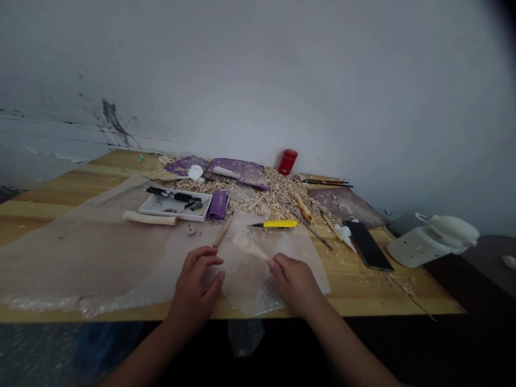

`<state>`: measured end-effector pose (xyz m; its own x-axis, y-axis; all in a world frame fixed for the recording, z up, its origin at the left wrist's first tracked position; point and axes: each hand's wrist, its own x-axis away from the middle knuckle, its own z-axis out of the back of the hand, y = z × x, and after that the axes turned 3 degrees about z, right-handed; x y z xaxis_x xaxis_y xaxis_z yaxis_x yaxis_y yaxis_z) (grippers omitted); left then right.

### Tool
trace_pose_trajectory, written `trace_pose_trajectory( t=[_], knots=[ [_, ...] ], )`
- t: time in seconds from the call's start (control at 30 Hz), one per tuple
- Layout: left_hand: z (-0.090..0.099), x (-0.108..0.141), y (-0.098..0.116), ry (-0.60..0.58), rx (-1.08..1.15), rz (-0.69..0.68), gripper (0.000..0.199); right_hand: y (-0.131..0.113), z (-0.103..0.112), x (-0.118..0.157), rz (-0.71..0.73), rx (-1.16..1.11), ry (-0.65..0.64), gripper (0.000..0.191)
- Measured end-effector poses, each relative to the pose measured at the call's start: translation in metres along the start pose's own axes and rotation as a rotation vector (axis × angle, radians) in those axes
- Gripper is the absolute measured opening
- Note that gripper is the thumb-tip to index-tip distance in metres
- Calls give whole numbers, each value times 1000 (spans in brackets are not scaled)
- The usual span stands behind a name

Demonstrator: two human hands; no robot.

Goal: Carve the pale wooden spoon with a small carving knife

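A person's right hand (296,282) grips a pale, spoon-shaped piece of wood (249,247) by its narrow end, its blurred broad end pointing away over a translucent plastic sheet (121,258) spread on a yellowish wooden table (48,199). The left hand (197,282), loosely curled with thumb and fingers parted, sits just beside a slim tool with a light wooden handle (223,231). Beyond the hands lie a yellow-handled craft knife (280,223) and a shallow white rectangular tray (151,205) of dark-handled tools (173,194), before a heap of curled, pale wood shavings (282,191).
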<state>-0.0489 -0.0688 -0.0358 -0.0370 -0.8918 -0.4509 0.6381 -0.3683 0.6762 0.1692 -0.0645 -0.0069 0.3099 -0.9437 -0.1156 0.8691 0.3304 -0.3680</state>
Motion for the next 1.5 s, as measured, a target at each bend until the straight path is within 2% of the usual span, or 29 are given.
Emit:
trace_pose_trajectory(
  t=[0.1, 0.17, 0.27, 0.33, 0.43, 0.53, 0.63, 0.7, 0.8, 0.9, 1.0, 1.1, 1.17, 1.23, 1.37, 1.43, 1.5],
  knots=[
    [1, 1, 2, -83, 32, 21, 8, -10, 6, -9, 55, -168, 84, 39],
    [2, 0, 5, -193, 32, 41, 5, -17, 3, -11, 130, -204, 38, 44],
    [3, 0, 8, -364, -16, 74, 9, -24, -11, -7, 253, -155, -91, 32],
    [2, 1, 8, -428, -55, 72, 10, -25, -23, -2, 311, -63, -140, 28],
    [0, 3, 8, -474, -90, 61, 10, -24, -33, 3, 333, 30, -133, 26],
    [4, -5, 8, -517, -98, 41, 11, -23, -33, 5, 345, 22, -117, 25],
    [11, -31, 12, -531, -169, -88, 12, -22, -32, 4, 347, 1, -109, 25],
    [11, -57, 16, -493, -256, -168, 15, -21, -32, 3, 354, -12, -112, 25],
    [-4, -98, 19, -481, -310, -183, 18, -20, -33, 2, 366, -11, -116, 26],
    [-33, -128, 14, -500, -289, -159, 16, -21, -30, 2, 380, -22, -124, 25],
    [-57, -142, 3, -506, -242, -91, 6, -18, -19, 3, 403, -88, -152, 22],
    [-62, -147, -8, -508, -153, 4, 7, -7, 1, -2, 420, -174, -160, 20],
    [-55, -149, -12, -517, -69, 82, 10, 6, 18, -12, 402, -193, -105, 21],
    [-46, -149, -12, -542, 45, 166, 14, 21, 35, -30, 351, -187, 6, 22],
    [-35, -139, -5, -609, 351, 293, 23, 45, 54, -83, 197, -282, 225, 21],
    [-34, -133, 0, -636, 486, 331, 22, 48, 53, -108, 127, -461, 245, 26],
    [-32, -128, 2, -672, 594, 352, 19, 46, 46, -125, 96, -664, 198, 36]
  ],
)
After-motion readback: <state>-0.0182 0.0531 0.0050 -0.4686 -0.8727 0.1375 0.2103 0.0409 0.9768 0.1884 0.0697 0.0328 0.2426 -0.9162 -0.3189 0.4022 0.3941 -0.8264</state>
